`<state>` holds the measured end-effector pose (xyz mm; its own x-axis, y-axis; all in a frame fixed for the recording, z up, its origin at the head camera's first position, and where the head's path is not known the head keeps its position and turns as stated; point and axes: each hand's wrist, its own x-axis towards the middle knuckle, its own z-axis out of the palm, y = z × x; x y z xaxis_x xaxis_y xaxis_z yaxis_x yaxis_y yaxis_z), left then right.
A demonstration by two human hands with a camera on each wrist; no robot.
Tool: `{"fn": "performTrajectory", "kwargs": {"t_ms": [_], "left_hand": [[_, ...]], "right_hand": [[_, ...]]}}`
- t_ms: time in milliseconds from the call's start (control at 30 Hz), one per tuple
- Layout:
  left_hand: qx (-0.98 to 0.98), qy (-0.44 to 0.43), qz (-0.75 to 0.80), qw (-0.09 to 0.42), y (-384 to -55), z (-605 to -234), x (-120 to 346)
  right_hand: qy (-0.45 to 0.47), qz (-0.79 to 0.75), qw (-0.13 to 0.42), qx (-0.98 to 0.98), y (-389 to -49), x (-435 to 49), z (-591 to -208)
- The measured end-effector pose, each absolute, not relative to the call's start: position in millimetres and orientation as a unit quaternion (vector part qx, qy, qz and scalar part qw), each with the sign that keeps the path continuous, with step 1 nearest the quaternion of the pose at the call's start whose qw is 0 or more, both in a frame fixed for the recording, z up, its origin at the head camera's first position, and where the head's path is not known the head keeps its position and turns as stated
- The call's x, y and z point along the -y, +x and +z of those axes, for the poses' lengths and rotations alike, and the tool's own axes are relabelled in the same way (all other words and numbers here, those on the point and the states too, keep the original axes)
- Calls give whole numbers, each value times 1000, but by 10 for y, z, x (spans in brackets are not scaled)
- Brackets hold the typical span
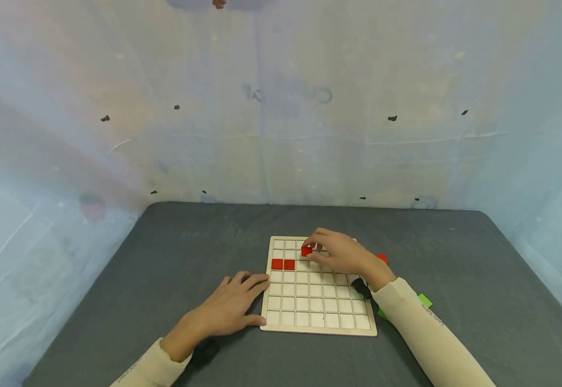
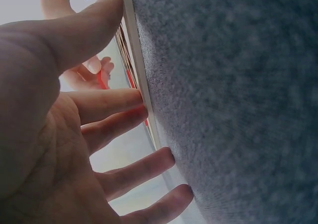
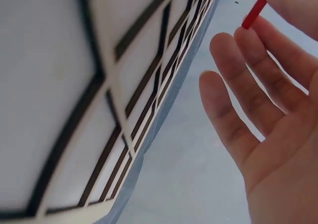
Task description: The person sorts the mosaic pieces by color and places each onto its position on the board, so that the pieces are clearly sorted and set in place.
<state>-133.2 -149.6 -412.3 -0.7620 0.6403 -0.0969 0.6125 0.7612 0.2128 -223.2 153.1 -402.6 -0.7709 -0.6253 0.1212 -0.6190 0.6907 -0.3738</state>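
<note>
Left hand, fingers spread, touches pale wooden gridded board, steadying it, I judge; two red square tiles fill adjoining cells; third red tile pinched above board by right hand, fingertips likely leaving underside clear.

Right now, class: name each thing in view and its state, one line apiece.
Pale wooden gridded board: flat on the dark grey table, mostly unfilled.
Two flat red square tiles: side by side in the board's leftmost columns.
Third flat red square tile: pinched, lifted clear of the board.
Right hand: pinching that tile.
Left hand: outstretched, touching the board's left edge.
Bright green piece and red piece right of the board: partly hidden.
</note>
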Motion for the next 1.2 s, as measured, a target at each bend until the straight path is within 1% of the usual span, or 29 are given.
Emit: {"fn": "performTrajectory", "kwargs": {"t_ms": [267, 533, 933, 1200], "left_hand": [[-935, 336, 82, 75, -1338, -4130, 1492], [-935, 337, 82, 76, -1341, -4144, 1492], [-935, 335, 84, 76, -1345, -4135, 1481], [-934, 338, 87, 75, -1334, -4139, 1485]], "right_hand": [[-348, -203, 25, -915, -2224, -1477, -4043], [-343, -208, 55, -914, -2196, -1446, -4074], [-365, -150, 22, -919, -2180, -1384, -4113], [-359, -139, 24, -923, -2142, -1376, -4108]]}}
